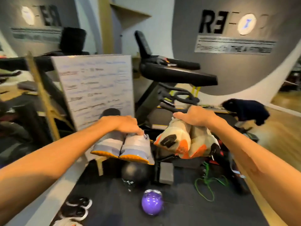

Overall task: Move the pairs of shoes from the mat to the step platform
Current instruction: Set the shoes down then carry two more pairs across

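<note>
My left hand (123, 123) grips a pair of grey shoes with yellow soles (123, 146) from above, held in the air at centre. My right hand (197, 116) grips a pair of cream shoes with orange and black soles (184, 141), hanging heel-down to the right. A black-and-white pair of shoes (76, 208) lies on the dark mat (179, 209) at the bottom left, with part of another light shoe (68, 223) at the frame edge. I see no step platform in this blurred view.
A purple kettlebell (152, 203), a black ball (134, 172), a grey foam block (166, 172) and a green cord (209, 181) lie on the mat. A whiteboard (96, 88) stands behind on the left, a treadmill (172, 74) behind centre, dark cloth (249, 110) at right.
</note>
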Motion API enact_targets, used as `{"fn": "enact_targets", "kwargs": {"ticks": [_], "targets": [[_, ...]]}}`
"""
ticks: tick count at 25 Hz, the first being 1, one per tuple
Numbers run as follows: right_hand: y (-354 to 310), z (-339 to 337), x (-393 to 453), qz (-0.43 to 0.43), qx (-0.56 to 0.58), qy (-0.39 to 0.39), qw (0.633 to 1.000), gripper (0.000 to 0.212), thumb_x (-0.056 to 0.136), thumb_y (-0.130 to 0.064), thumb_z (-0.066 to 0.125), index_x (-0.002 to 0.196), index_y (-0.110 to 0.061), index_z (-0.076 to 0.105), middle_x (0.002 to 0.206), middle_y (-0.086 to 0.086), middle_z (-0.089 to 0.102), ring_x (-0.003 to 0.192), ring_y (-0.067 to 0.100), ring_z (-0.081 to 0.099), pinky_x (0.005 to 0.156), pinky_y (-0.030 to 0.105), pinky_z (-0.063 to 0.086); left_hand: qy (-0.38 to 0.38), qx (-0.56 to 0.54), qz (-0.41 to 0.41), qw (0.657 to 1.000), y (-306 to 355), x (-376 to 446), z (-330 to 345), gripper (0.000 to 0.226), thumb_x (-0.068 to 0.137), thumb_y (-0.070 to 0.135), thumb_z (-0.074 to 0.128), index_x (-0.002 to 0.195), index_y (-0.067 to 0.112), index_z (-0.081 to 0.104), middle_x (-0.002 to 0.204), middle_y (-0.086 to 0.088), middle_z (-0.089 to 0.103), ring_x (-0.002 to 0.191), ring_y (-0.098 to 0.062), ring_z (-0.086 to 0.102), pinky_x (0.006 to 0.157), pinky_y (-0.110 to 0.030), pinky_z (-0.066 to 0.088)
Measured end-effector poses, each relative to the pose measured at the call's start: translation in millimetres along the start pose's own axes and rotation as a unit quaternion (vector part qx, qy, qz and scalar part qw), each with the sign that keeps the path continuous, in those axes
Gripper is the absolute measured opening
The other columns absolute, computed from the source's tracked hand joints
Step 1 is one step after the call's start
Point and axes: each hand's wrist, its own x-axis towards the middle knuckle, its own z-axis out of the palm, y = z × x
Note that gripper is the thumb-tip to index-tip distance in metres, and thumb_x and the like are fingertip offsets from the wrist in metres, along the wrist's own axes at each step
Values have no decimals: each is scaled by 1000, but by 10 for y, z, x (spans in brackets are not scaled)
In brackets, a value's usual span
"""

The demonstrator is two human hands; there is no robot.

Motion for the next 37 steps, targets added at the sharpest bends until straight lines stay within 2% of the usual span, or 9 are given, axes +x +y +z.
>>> {"fn": "enact_targets", "kwargs": {"ticks": [4,8,11,15,20,25,28,33,37], "targets": [[1401,-306,-472,121,-6,40,992,78,82,-77,38,119,-12,62,126,9,61,113,30,56,88,40,41,-18,9,96,995,1397,707,-128,57,76,65,55,48,16,47,55,-5,49,67,-25,46,67,-36,40],[2719,-535,-942,205,3,60,977,77,84,-72,40,126,-11,58,134,12,57,118,32,54,98,41,43,-23,19,183,983,2788,1276,-177,50,88,50,53,59,9,55,59,-6,53,63,-23,48,56,-22,36],[3535,-679,-1331,281,-3,71,957,75,85,-70,40,130,-11,54,134,14,56,119,31,53,90,36,40,-38,33,261,964,3691,1625,-208,54,83,55,48,54,9,55,60,-12,55,61,-22,45,61,-33,34],[4592,-773,-1754,394,17,89,915,66,80,-75,44,97,-14,64,114,14,65,90,27,54,80,36,45,-17,53,344,937,4950,2212,-197,54,93,46,48,50,14,45,56,-6,47,56,-21,40,62,-35,30],[5670,-870,-1947,499,27,77,863,56,83,-73,43,80,-18,54,96,8,60,84,25,53,72,34,40,-59,89,441,891,6286,3072,-150,56,94,50,44,52,13,47,56,-6,48,57,-23,41,61,-35,33],[6792,-1137,-1742,568,50,61,819,64,81,-76,41,86,-14,54,102,10,60,92,28,54,78,37,43,-87,133,527,835,7562,3979,-301,55,97,45,42,53,12,44,53,-4,43,50,-19,35,55,-31,29],[7383,-1352,-1631,601,45,72,795,65,83,-75,39,87,-12,52,98,8,53,99,29,55,78,38,40,-90,136,549,820,8285,4391,-474,53,97,41,46,52,12,45,52,-3,43,50,-18,39,51,-28,30],[8573,-1545,-1507,622,83,97,773,64,84,-72,41,65,-12,49,85,8,56,85,27,54,70,35,39,-90,140,573,803,9460,5192,-477,55,95,42,49,48,14,46,49,-1,45,48,-16,40,56,-32,31],[9669,-1595,-1419,620,106,96,772,62,84,-72,43,63,-14,48,72,4,50,74,22,53,59,34,36,-110,143,572,800,10430,5830,-356,51,94,42,50,51,15,48,51,-1,44,49,-17,41,55,-31,32]]}}
